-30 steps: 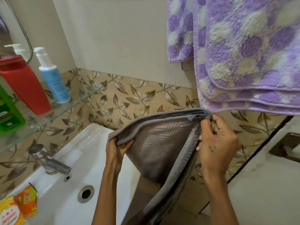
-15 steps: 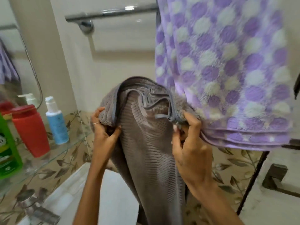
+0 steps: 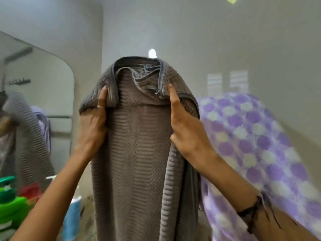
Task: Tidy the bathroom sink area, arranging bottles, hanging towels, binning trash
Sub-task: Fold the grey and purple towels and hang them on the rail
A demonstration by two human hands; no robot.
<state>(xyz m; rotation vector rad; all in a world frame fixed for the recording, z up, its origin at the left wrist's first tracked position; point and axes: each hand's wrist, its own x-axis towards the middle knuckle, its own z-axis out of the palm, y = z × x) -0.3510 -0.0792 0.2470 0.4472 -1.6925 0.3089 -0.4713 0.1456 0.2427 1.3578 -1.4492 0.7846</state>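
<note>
A grey ribbed towel (image 3: 139,153) hangs in front of me, folded over at its top and held high against the wall. My left hand (image 3: 93,126) grips its left edge with the thumb on the folded hem. My right hand (image 3: 185,129) grips its right edge, thumb pointing up along the hem. A purple and white spotted towel (image 3: 257,145) hangs right beside it on the right, touching the grey one. The towel rail is hidden behind the towels.
A mirror (image 3: 34,84) on the left wall reflects the grey towel. Below it at the lower left stand a green bottle (image 3: 12,206), a red bottle (image 3: 30,190) and a blue bottle (image 3: 72,221). The view is blurred.
Both hands have lifted the grey towel much higher, up to the level of the spotted towel's top. The view has tilted upward, so the sink and shelf have dropped out of sight.
</note>
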